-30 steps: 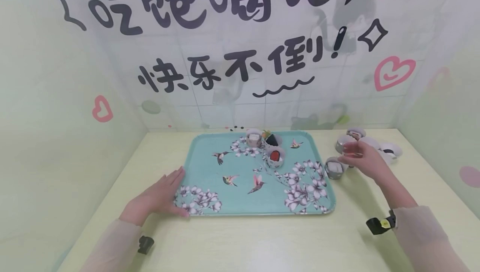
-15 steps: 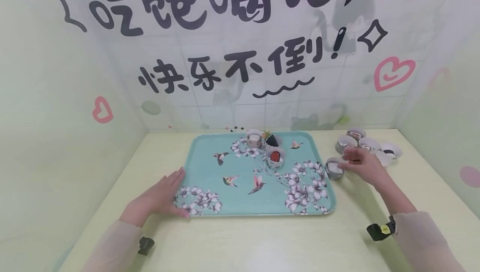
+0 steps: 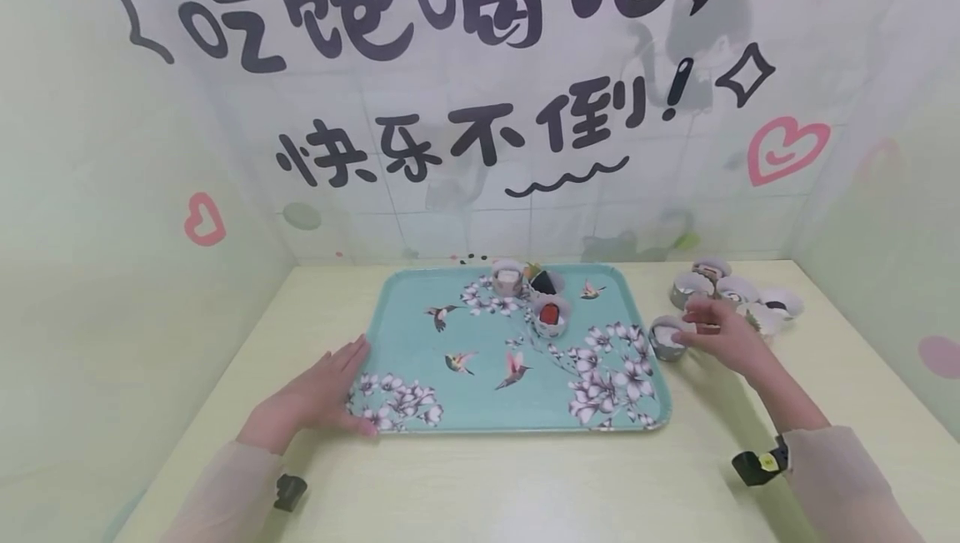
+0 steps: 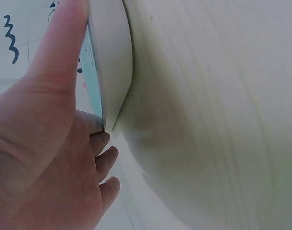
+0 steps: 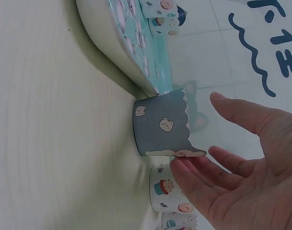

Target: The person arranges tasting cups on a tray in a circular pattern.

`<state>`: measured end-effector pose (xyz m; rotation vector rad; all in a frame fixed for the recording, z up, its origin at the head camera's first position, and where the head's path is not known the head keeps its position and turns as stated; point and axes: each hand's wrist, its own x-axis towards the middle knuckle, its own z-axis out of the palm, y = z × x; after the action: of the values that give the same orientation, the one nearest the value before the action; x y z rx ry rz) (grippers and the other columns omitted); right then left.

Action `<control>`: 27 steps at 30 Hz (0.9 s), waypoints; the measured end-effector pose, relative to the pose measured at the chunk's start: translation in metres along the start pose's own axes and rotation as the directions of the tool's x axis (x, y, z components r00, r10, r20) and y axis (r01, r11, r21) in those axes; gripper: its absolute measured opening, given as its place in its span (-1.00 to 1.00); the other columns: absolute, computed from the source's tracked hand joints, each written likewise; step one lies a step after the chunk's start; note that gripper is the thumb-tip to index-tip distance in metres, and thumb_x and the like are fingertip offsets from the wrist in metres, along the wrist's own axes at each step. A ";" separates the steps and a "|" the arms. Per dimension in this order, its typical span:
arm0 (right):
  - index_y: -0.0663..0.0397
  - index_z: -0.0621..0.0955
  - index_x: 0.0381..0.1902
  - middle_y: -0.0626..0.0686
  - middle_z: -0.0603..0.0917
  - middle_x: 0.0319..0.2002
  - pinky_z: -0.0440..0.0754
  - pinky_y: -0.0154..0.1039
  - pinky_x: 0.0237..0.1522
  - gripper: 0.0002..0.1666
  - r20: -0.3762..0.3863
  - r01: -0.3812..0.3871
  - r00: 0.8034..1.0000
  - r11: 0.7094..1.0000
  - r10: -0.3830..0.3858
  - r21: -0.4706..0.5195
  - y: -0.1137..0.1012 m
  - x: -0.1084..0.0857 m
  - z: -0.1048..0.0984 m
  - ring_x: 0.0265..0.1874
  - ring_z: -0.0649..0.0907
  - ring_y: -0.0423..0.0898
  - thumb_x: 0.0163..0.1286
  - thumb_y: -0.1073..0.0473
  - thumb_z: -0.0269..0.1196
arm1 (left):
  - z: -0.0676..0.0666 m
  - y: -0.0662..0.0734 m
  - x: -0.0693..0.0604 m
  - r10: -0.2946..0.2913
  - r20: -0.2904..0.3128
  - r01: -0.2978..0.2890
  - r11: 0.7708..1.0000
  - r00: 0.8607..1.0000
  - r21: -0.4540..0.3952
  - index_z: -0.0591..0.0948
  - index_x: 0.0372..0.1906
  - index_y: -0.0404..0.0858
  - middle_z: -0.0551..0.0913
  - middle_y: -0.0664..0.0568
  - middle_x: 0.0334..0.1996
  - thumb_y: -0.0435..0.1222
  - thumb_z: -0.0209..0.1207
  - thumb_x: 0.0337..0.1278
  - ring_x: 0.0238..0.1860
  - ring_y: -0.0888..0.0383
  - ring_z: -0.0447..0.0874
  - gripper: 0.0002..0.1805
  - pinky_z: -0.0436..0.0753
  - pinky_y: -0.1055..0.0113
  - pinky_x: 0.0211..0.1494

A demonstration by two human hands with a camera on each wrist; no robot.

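Note:
My left hand (image 3: 318, 389) rests at the near left corner of a teal tray (image 3: 408, 343) printed with birds and blossoms. Its fingers lie along the left edge and the thumb reaches the front edge. My right hand (image 3: 723, 331) is at a grey paper baking cup (image 5: 160, 122) with bear faces, standing against the tray's right edge. In the right wrist view its fingertips touch or nearly touch the cup's side, while the thumb is spread away from it. From the head view, something white shows inside this cup.
On the tray's back part stand a cup with a white filling (image 3: 507, 280), a cup with a dark triangular piece (image 3: 543, 282) and a cup with a red top (image 3: 551, 316). Behind my right hand several more cups (image 3: 692, 286) cluster. A printed wall backs the table.
My right hand has come slightly nearer, down to the grey baking cup beside the tray, uncovering more of the cups behind it. The left hand has stayed on the tray.

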<state>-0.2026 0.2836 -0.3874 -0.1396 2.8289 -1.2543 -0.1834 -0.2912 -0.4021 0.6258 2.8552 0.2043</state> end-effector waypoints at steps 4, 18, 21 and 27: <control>0.56 0.30 0.31 0.57 0.46 0.21 0.56 0.25 0.23 -0.27 0.012 0.001 1.000 1.000 -0.001 -0.002 -0.001 0.000 0.001 0.22 0.49 0.50 0.38 0.19 0.30 | 0.001 0.000 0.000 0.000 -0.001 0.000 1.000 1.000 -0.007 0.03 0.51 -0.55 0.01 -0.43 0.55 0.36 0.43 -0.40 0.53 -0.40 0.03 0.51 0.13 -0.29 0.55; 0.59 0.43 0.14 0.59 0.48 0.12 0.63 0.29 0.11 -0.32 -0.009 0.066 0.998 0.991 -0.068 -0.114 -0.004 0.002 0.006 0.11 0.54 0.56 0.25 0.19 0.41 | 0.004 -0.003 0.001 0.014 -0.021 -0.014 1.000 1.000 0.000 0.03 0.50 -0.56 0.02 -0.43 0.54 0.38 0.41 -0.39 0.52 -0.40 0.04 0.51 0.14 -0.30 0.55; 0.61 0.42 0.16 0.59 0.46 0.14 0.63 0.29 0.10 -0.28 -0.008 0.062 0.998 0.987 -0.064 -0.148 -0.005 0.002 0.009 0.11 0.52 0.56 0.24 0.18 0.41 | 0.005 -0.003 0.001 0.015 -0.023 -0.015 1.000 1.000 0.004 0.04 0.50 -0.56 0.03 -0.43 0.54 0.38 0.41 -0.39 0.52 -0.40 0.05 0.50 0.15 -0.29 0.55; 0.63 0.40 0.19 0.58 0.46 0.15 0.61 0.31 0.07 -0.24 -0.002 0.055 0.998 0.976 -0.057 -0.209 -0.008 0.003 0.011 0.11 0.51 0.54 0.24 0.16 0.40 | 0.004 -0.003 0.001 0.012 -0.025 -0.012 1.000 1.000 0.003 0.04 0.50 -0.56 0.03 -0.43 0.54 0.37 0.42 -0.39 0.52 -0.40 0.05 0.50 0.15 -0.29 0.55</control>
<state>-0.2046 0.2699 -0.3894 -0.2235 2.9779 -0.9639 -0.1843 -0.2936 -0.4068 0.6450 2.8771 0.2120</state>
